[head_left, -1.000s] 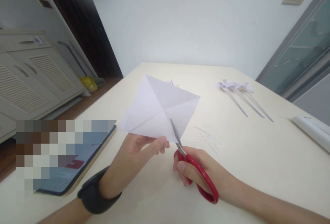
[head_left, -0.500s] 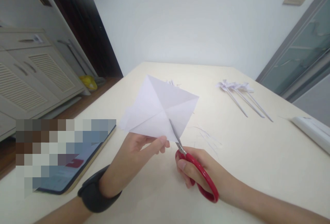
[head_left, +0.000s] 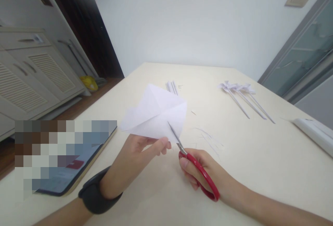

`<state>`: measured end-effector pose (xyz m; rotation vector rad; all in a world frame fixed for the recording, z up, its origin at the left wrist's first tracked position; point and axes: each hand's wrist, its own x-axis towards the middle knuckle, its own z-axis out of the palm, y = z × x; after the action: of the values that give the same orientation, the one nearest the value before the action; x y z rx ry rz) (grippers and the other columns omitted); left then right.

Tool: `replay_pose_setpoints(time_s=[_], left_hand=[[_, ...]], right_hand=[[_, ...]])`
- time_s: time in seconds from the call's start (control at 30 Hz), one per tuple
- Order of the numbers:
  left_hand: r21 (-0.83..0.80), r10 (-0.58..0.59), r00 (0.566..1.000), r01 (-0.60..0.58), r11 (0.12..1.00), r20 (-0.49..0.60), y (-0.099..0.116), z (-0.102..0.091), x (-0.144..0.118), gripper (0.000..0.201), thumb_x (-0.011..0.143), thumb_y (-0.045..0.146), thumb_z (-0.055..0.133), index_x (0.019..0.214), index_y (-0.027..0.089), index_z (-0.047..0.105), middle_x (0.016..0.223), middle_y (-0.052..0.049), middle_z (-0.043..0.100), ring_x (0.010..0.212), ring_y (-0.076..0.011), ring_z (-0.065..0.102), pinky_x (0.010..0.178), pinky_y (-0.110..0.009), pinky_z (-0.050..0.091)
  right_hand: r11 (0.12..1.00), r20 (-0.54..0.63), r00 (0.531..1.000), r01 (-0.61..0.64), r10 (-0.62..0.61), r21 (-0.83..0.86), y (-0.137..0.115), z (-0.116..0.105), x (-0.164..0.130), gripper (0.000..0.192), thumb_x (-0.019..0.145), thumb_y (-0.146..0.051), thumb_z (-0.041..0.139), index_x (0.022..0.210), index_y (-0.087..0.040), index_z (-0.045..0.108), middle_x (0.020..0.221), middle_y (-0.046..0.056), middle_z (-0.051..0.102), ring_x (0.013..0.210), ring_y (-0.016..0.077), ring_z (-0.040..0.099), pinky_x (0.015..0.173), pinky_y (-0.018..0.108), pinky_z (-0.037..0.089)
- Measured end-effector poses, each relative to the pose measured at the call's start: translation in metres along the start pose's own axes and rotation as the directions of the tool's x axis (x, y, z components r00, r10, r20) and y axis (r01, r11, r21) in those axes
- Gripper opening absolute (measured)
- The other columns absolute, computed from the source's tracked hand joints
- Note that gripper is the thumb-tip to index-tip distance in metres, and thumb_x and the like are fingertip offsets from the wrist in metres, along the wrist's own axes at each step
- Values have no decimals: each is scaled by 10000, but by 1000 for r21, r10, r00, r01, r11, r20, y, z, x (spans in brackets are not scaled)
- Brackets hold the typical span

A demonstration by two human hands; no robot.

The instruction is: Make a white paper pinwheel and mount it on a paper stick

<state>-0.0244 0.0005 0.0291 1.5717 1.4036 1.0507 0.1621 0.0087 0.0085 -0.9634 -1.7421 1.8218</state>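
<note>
A white sheet of paper (head_left: 145,110) with crossing diagonal creases is held above the table by its near edge. My left hand (head_left: 145,153), wearing a black wristband, pinches that edge between thumb and fingers. In my right hand (head_left: 200,167) are scissors (head_left: 201,168) with red handles, my fingers through the loops. One blade lies over the paper's near right corner, pointing up and left; the other blade is hidden beneath the sheet. Thin paper strips (head_left: 209,139) lie on the table just beyond my right hand.
Several paper pinwheels on white sticks (head_left: 239,94) lie at the back right. White paper rolls (head_left: 172,87) and tiny scraps sit behind the sheet. A tablet (head_left: 85,160) rests at the left edge, and a white object (head_left: 313,132) at the right edge.
The paper's right side has bent and shifted left, uncovering more of the rolls behind it. The scissors stay near the same corner, their blade tip slightly farther left; my left hand is nearly still.
</note>
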Motion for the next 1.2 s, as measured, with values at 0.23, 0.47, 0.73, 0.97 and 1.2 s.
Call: replay_pose_setpoints(time_s=[0.23, 0.47, 0.73, 0.97, 1.2], left_hand=[[-44, -72, 997, 73, 996, 32, 2, 1, 2, 215, 808, 271, 522, 626, 191, 602, 630, 19, 636, 633, -146, 584, 603, -231, 458], [-180, -29, 999, 36, 983, 42, 7, 2, 4, 233, 848, 251, 451, 638, 180, 521, 639, 9, 577, 619, -145, 540, 586, -260, 442], [-23, -41, 998, 40, 999, -47, 6, -1, 4, 282, 829, 267, 478, 554, 203, 466, 591, 30, 560, 633, -154, 555, 668, -255, 437], [-1, -25, 999, 25, 1000, -29, 6, -2, 3, 270, 823, 259, 487, 559, 208, 465, 573, 43, 546, 627, -148, 548, 707, -261, 416], [-14, -82, 996, 82, 997, -36, 3, -1, 1, 278, 810, 317, 511, 556, 207, 489, 591, 38, 557, 643, -152, 558, 722, -269, 403]], right_hand=[[1000, -31, 999, -21, 21, -3, 2, 0, 0, 356, 862, -431, 416, 618, -175, 382, 490, -61, 361, 415, 55, 368, 421, 177, 322], [999, -44, 998, -34, 33, -24, 4, 2, 0, 337, 849, -418, 448, 625, -172, 395, 481, -60, 392, 419, 54, 359, 414, 173, 298], [997, 18, 997, -74, 74, 24, -2, 0, -1, 295, 821, -410, 500, 661, -175, 418, 487, -68, 393, 436, 59, 364, 451, 187, 296], [999, 81, 996, -39, 37, 27, 9, 1, -2, 366, 851, -480, 423, 648, -175, 413, 461, -50, 423, 426, 72, 369, 459, 199, 308], [997, 112, 992, 56, -50, -51, -4, -3, -9, 401, 853, -562, 328, 746, -182, 400, 649, -23, 390, 573, 93, 352, 545, 216, 322]])
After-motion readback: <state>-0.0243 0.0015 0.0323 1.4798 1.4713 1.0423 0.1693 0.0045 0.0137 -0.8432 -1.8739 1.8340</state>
